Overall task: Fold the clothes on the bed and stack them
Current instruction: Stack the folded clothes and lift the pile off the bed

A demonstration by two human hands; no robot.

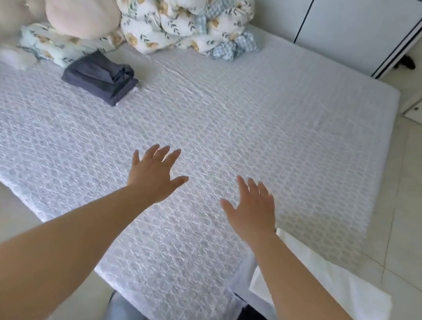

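The bed (267, 119) lies mostly bare under a quilted white cover, with a crumpled floral duvet (184, 14) heaped at its far side and a folded dark grey garment (100, 78) lying near the headboard, well apart from the hands. The left hand (153, 175) and right hand (251, 212) hover spread-fingered over the middle of the cover, grasping nothing. A white cloth (336, 292) and something dark drape off the near corner under the right forearm, so a careless sweep of that arm may drag them to the floor.

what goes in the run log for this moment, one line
left hand: open, holds nothing | right hand: open, holds nothing | dark grey folded clothes: on bed near headboard, untouched
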